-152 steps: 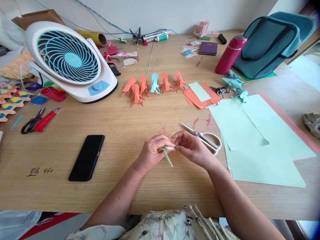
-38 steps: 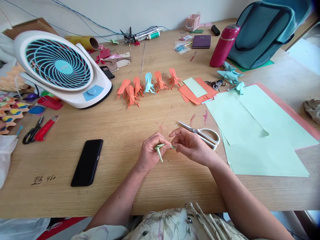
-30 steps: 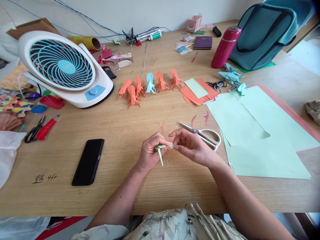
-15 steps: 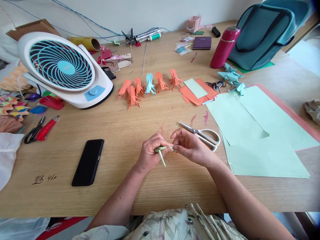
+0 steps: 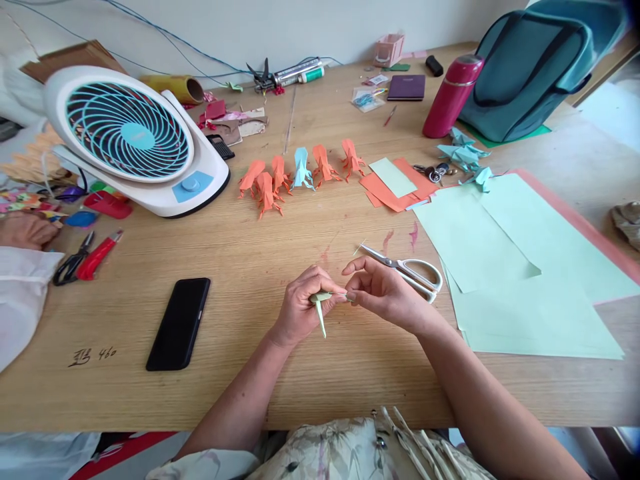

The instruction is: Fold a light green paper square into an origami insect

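Observation:
Between my two hands is a small folded piece of pale green paper (image 5: 321, 312), one narrow strip of it hanging down. My left hand (image 5: 303, 301) pinches it, fingers closed around its body. The thumb and forefinger of my right hand (image 5: 379, 291) close on its right end, which is mostly hidden by the fingertips. White-handled scissors (image 5: 420, 272) lie on the table just behind my right hand, with a thin paper sliver near their tips. Several orange folded paper insects (image 5: 326, 164) and a light blue one (image 5: 302, 169) stand in a group farther back.
Pale green sheets (image 5: 535, 320) cover the right side; orange paper (image 5: 383, 190) lies behind them. A black phone (image 5: 178, 325) and a white fan (image 5: 210, 175) are at left. Another person's hand (image 5: 27, 230) and white sleeve show at the left edge. A pink bottle (image 5: 453, 97) stands back right.
The hanging green strip has swung slightly to the left and points more straight down. Both hands keep their grip. The other person's sleeve reaches a little farther into view at left.

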Demonstrator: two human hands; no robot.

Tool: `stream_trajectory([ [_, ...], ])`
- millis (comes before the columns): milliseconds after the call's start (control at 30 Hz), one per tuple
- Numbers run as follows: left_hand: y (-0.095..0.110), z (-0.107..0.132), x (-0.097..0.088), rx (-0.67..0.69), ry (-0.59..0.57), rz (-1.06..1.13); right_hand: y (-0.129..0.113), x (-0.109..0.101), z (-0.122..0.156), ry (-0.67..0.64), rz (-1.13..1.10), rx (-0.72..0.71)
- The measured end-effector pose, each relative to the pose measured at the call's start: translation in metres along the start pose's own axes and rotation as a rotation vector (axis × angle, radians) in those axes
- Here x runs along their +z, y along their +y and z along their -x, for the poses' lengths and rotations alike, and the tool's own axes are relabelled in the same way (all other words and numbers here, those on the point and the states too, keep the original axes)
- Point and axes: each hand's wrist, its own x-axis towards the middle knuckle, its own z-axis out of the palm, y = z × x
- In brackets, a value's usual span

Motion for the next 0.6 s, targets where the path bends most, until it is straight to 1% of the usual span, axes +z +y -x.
stream_trajectory([
  [133, -0.0003, 0.0008, -0.0001, 0.032, 0.004, -0.023, -0.0050, -0.0027, -0.0006, -0.034, -0.009, 0.041],
  [300, -0.0008, 0.0008, -0.0004, 0.109, -0.015, -0.044, -0.0080, -0.0035, 0.0003, -0.055, -0.020, 0.085],
  [467, 0.0005, -0.0003, -0.0008, 0.084, -0.042, -0.053, -0.0080, -0.0038, 0.0009, -0.059, -0.031, 0.102],
  [600, 0.0046, -0.0014, -0.0002, 0.059, -0.017, -0.037, -0.0084, -0.0048, 0.0007, -0.067, -0.071, 0.086],
])
